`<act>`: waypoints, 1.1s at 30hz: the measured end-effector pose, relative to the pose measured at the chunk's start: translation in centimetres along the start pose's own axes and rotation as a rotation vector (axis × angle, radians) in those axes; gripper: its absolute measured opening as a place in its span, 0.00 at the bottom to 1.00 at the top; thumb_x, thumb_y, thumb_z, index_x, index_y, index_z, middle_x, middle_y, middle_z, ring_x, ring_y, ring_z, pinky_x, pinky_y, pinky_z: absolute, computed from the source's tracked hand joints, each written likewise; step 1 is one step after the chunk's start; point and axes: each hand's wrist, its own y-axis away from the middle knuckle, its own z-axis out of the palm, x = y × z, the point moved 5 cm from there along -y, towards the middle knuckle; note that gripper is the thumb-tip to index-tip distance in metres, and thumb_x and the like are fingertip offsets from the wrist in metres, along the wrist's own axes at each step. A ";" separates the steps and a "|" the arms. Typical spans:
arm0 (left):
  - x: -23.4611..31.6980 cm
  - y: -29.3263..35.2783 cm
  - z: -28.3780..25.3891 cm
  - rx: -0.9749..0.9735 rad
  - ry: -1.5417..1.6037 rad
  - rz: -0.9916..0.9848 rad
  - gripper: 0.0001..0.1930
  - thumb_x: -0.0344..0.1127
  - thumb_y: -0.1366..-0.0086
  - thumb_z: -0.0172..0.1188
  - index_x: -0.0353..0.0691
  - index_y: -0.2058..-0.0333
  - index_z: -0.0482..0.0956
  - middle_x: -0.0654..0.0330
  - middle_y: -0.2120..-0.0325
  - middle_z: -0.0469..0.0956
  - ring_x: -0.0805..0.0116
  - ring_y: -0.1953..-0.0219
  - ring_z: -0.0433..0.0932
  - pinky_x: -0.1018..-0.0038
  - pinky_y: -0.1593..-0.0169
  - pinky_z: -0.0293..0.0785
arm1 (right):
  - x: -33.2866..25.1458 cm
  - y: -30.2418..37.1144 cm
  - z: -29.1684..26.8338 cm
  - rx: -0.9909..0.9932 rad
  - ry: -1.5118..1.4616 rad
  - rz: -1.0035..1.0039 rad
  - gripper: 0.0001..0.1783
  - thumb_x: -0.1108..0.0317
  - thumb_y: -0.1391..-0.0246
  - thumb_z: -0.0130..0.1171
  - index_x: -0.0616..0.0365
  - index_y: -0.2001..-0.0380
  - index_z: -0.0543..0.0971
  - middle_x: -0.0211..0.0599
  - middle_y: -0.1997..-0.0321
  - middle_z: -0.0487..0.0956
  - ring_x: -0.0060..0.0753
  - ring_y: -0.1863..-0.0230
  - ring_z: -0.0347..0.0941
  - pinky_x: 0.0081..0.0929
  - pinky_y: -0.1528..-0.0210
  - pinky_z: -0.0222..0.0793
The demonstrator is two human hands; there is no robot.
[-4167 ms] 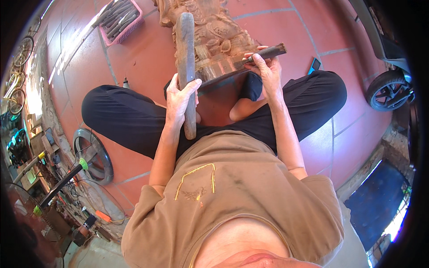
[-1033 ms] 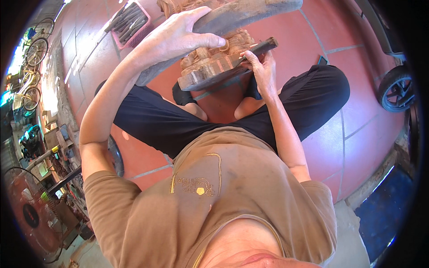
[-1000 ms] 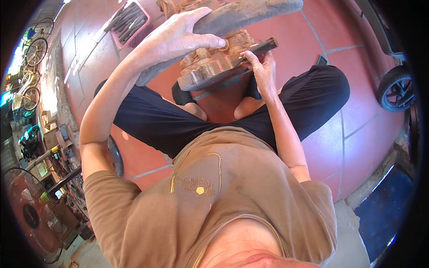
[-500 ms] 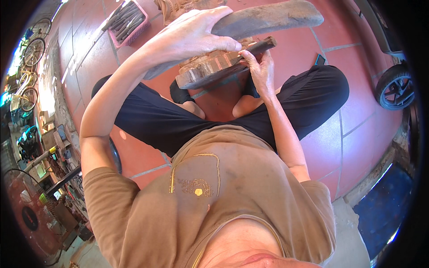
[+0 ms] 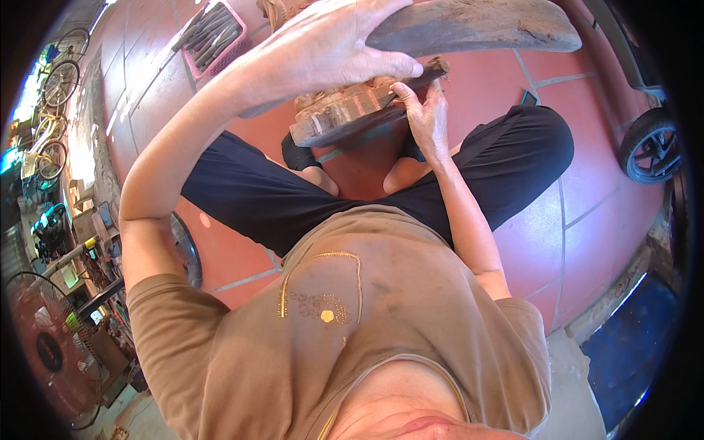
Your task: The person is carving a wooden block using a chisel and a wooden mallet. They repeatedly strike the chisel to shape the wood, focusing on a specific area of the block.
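Note:
A long, worn wooden mallet (image 5: pixel 484 28), greyish brown, is in my left hand (image 5: pixel 341 55), whose fingers wrap round it on the far side. It lies above a thick block of carved wood (image 5: pixel 330 117) with a scalloped edge, standing in front of my crossed legs. My right hand (image 5: pixel 427 121) pinches a dark chisel (image 5: pixel 425 77) at the block's right end. My left hand and the mallet partly cover the top of the block. The chisel's cutting tip cannot be made out.
A pink basket (image 5: pixel 236 55) of several dark chisels stands on the red tiles at the far left. Another carved wooden piece (image 5: pixel 282 11) lies beyond my left hand. A phone-like object (image 5: pixel 528 97) is by my right knee, and a wheel (image 5: pixel 650 147) stands at the right.
My left hand has moved the mallet to the right and slightly farther away, and my left elbow has swung outward. My right hand and the chisel have hardly moved.

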 end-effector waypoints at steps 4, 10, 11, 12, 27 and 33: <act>-1.2 1.0 2.1 -0.448 -0.125 -0.349 0.33 0.49 0.38 0.66 0.34 0.43 0.67 0.38 0.65 0.80 0.43 0.61 0.82 0.58 0.57 0.76 | 0.6 -0.1 0.0 -0.001 -0.033 0.010 0.19 0.67 0.39 0.65 0.66 0.51 0.74 0.39 0.62 0.83 0.24 0.64 0.79 0.26 0.63 0.76; -2.1 0.4 1.6 -0.401 -0.069 -0.264 0.31 0.49 0.37 0.65 0.35 0.43 0.68 0.36 0.69 0.79 0.43 0.65 0.82 0.56 0.59 0.76 | 0.4 0.0 0.3 0.003 -0.050 0.019 0.17 0.67 0.39 0.64 0.66 0.52 0.74 0.41 0.61 0.83 0.25 0.64 0.79 0.26 0.62 0.76; -1.0 -0.4 0.8 -0.254 -0.093 -0.126 0.31 0.50 0.37 0.65 0.35 0.44 0.69 0.35 0.68 0.79 0.43 0.63 0.82 0.56 0.58 0.76 | 0.4 0.2 0.2 0.008 -0.016 0.009 0.17 0.67 0.39 0.64 0.66 0.52 0.75 0.41 0.62 0.83 0.25 0.64 0.79 0.26 0.62 0.75; -0.8 -0.9 0.4 -0.265 -0.043 -0.194 0.29 0.49 0.37 0.65 0.34 0.47 0.70 0.36 0.67 0.79 0.44 0.62 0.82 0.56 0.58 0.75 | 0.4 0.3 -0.1 0.013 0.018 -0.001 0.17 0.68 0.39 0.65 0.65 0.52 0.75 0.41 0.62 0.84 0.25 0.64 0.79 0.26 0.62 0.75; 0.6 -3.2 -2.1 -0.493 -0.058 -0.300 0.26 0.50 0.37 0.63 0.29 0.58 0.71 0.39 0.67 0.79 0.44 0.63 0.81 0.57 0.60 0.73 | 0.2 0.2 0.2 0.004 0.101 -0.036 0.21 0.63 0.40 0.66 0.65 0.50 0.74 0.45 0.62 0.85 0.34 0.62 0.81 0.32 0.58 0.74; -2.1 -0.2 1.9 -0.479 -0.174 -0.262 0.33 0.51 0.37 0.65 0.32 0.43 0.70 0.37 0.61 0.80 0.47 0.58 0.82 0.58 0.53 0.75 | 0.4 0.1 0.7 0.002 -0.007 -0.013 0.21 0.66 0.39 0.65 0.66 0.48 0.73 0.43 0.59 0.84 0.30 0.61 0.81 0.28 0.60 0.77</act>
